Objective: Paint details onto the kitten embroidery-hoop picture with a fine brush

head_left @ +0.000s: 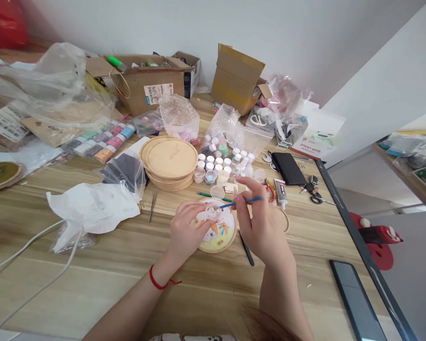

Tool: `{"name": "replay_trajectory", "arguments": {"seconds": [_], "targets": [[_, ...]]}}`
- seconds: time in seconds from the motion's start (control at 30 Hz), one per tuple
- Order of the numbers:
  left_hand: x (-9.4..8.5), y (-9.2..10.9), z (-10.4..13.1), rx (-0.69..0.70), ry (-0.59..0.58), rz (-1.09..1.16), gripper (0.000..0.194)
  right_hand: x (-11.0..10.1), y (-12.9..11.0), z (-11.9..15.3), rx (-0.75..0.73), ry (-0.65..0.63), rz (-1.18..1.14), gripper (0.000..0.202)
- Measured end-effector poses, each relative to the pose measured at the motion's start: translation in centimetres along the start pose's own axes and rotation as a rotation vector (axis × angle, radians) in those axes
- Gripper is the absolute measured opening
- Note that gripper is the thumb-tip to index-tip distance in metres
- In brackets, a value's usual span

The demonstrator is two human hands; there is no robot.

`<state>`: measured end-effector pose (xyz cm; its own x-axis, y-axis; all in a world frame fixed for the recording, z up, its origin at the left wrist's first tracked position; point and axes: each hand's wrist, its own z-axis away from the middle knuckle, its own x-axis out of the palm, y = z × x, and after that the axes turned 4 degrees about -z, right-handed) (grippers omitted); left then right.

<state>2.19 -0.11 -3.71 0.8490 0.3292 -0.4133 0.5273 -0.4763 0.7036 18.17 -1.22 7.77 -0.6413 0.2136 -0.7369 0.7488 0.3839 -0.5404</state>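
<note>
My left hand (188,227), with a red string bracelet at the wrist, pinches a small clear jar (212,211). In my right hand (261,222) is a thin blue paintbrush (250,201), gripped like a pen. The brush's tip points left into or at the jar; I cannot tell which. Beneath both hands lies a round wooden-rimmed picture (218,244) with yellow, white and orange painted shapes, partly hidden by my left hand. A black stick-like tool (246,248) rests beside its right edge. Behind it lie a green pencil-like stick (208,194) and a clear round lid (217,191).
Stacked round wooden discs (172,158) stand behind my left hand, with several white-capped jars (218,163) to their right. Tweezers (152,207) and crumpled white paper (95,203) lie left. A glue tube (281,193), black wallet (288,168), scissors (321,200) and phone (357,298) lie right.
</note>
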Motion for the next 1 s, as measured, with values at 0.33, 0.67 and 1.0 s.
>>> {"name": "replay_trajectory", "arguments": {"seconds": [0.33, 0.67, 1.0], "targets": [[0.0, 0.0, 0.0, 0.012, -0.003, -0.014, 0.022, -0.3, 0.3, 0.2, 0.009, -0.017, 0.007, 0.032], [0.2, -0.5, 0.2, 0.014, 0.007, -0.027, 0.021, -0.3, -0.1, 0.3, -0.030, -0.191, -0.087, 0.027], [0.2, -0.2, 0.2, 0.014, -0.005, -0.002, 0.024, -0.5, 0.8, 0.5, -0.086, -0.038, -0.074, 0.022]]}}
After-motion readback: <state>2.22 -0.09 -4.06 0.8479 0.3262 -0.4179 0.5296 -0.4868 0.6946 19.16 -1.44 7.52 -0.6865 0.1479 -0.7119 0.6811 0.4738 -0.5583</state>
